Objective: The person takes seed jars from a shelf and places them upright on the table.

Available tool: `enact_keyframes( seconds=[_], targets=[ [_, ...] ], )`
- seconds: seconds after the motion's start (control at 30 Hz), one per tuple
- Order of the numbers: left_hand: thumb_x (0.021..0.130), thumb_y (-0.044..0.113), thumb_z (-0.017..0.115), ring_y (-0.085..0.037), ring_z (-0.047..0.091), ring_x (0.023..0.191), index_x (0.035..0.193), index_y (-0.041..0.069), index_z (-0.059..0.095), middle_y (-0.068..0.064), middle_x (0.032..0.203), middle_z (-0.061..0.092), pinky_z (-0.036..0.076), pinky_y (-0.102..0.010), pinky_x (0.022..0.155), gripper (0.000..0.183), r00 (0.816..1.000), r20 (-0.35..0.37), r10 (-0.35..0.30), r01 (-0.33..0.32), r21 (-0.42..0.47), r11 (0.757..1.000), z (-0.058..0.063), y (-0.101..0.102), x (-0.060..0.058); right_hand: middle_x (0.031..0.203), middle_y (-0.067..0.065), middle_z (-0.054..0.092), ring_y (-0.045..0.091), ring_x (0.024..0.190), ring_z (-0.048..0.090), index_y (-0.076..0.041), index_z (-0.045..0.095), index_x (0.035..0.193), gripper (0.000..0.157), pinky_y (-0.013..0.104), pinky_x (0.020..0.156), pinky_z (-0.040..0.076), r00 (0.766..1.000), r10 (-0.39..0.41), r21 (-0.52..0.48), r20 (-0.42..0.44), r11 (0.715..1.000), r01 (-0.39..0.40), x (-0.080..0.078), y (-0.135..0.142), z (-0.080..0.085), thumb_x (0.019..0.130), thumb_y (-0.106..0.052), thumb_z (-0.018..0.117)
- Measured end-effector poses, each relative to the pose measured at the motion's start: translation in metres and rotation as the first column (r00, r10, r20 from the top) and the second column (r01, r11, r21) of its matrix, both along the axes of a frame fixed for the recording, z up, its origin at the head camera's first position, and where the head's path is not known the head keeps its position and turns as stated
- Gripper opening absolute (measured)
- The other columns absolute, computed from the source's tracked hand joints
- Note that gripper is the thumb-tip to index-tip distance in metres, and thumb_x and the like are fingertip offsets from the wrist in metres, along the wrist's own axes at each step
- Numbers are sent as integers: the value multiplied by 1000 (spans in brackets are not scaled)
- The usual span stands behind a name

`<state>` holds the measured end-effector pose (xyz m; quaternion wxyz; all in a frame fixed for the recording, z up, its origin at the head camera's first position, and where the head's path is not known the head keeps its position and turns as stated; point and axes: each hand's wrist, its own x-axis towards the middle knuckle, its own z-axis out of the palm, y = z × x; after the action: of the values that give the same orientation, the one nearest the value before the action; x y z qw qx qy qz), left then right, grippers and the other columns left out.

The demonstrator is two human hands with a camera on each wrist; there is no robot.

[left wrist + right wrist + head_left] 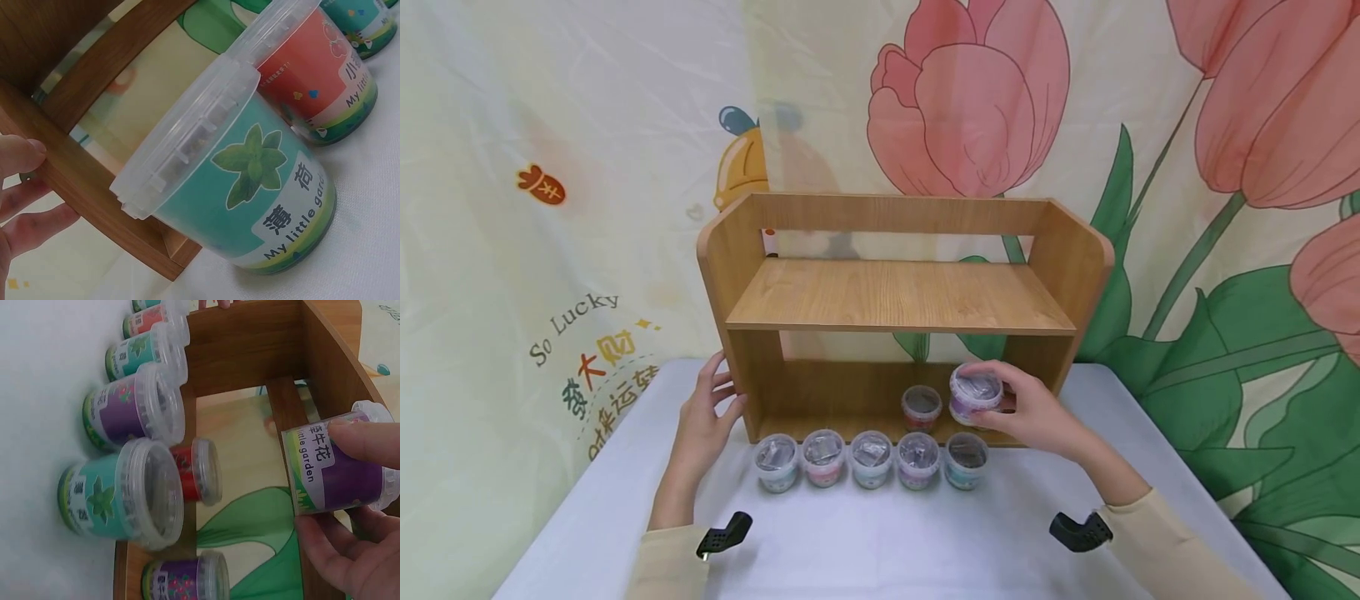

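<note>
My right hand (1018,408) holds a purple-labelled planting cup (331,462) with a clear lid, thumb on one side and fingers on the other. It is raised at the right part of the wooden shelf's (895,296) lower opening. Below it, a second purple cup (184,578) stands on the lower board, largely hidden by the held cup in the head view. A red cup (921,408) stands to their left. My left hand (703,417) grips the front edge of the shelf's left side panel, thumb at the edge and fingers along the outer side.
Several lidded cups stand in a row on the white table just before the shelf, from a teal mint cup (250,175) at the left to another teal cup (967,460) at the right. A printed cloth (820,100) with tulips hangs behind the shelf.
</note>
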<state>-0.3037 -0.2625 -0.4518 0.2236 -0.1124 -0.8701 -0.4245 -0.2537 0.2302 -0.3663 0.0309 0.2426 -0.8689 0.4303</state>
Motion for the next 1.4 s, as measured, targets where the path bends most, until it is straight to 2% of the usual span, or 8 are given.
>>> enact_keyframes(
  seconds=[0.17, 0.37, 0.67, 0.83, 1.03, 1.17, 1.4],
  targets=[
    [102, -2, 66, -52, 64, 125, 169, 38, 14, -29, 144, 56, 60, -63, 94, 94, 1000, 5, 3, -3, 3, 1000, -1, 0, 0, 139, 11, 61, 36, 127, 60, -19, 60, 144, 59, 41, 98, 63, 1000, 9, -9, 15, 1000, -9, 4, 15, -3, 91, -10, 85],
    [101, -4, 67, -52, 67, 122, 169, 33, 18, -30, 141, 59, 60, -63, 94, 93, 1000, -25, 11, -11, 3, 1000, -3, -1, -1, 142, 15, 57, 39, 128, 58, -14, 59, 144, 58, 35, 98, 63, 998, 28, -27, 52, 999, -27, 7, 32, -13, 92, -6, 83],
    [102, -2, 68, -51, 66, 122, 169, 38, 16, -29, 142, 58, 60, -65, 94, 94, 1000, -23, 13, -13, -8, 1000, -1, 0, -2, 141, 18, 58, 39, 125, 59, -14, 61, 143, 57, 33, 96, 62, 999, 5, -18, 41, 1000, -4, 11, 50, -31, 91, -8, 84],
    [101, -3, 68, -51, 66, 122, 169, 37, 16, -29, 142, 58, 60, -65, 95, 94, 1000, -24, 8, -8, -6, 1000, -1, 0, -2, 138, 16, 61, 32, 119, 61, -14, 62, 141, 56, 31, 93, 62, 1000, -16, -24, 24, 1000, 16, 12, 58, -42, 90, -9, 85],
    [101, -2, 68, -50, 66, 122, 169, 38, 16, -29, 142, 59, 61, -64, 94, 94, 1000, -21, 14, -14, -4, 1000, -2, 0, -2, 135, 16, 63, 15, 116, 63, -13, 63, 140, 57, 30, 93, 62, 1000, -9, -41, 6, 999, 9, 11, 66, -61, 88, -10, 87],
    [101, -3, 67, -51, 66, 122, 169, 37, 15, -29, 142, 58, 60, -64, 94, 94, 1000, -10, 16, -16, -2, 1000, -2, 0, -1, 134, 17, 64, 11, 116, 63, -12, 62, 139, 57, 29, 92, 62, 1000, 1, -47, -5, 999, -1, 10, 71, -73, 88, -9, 87],
    [102, -2, 68, -50, 66, 123, 169, 38, 16, -29, 143, 58, 60, -64, 96, 94, 1000, -8, 11, -11, -1, 1000, 0, 0, -1, 135, 17, 65, 6, 116, 63, -13, 62, 139, 56, 28, 93, 61, 1000, -6, -51, 29, 999, 8, 12, 77, -88, 89, -13, 87]
  ],
)
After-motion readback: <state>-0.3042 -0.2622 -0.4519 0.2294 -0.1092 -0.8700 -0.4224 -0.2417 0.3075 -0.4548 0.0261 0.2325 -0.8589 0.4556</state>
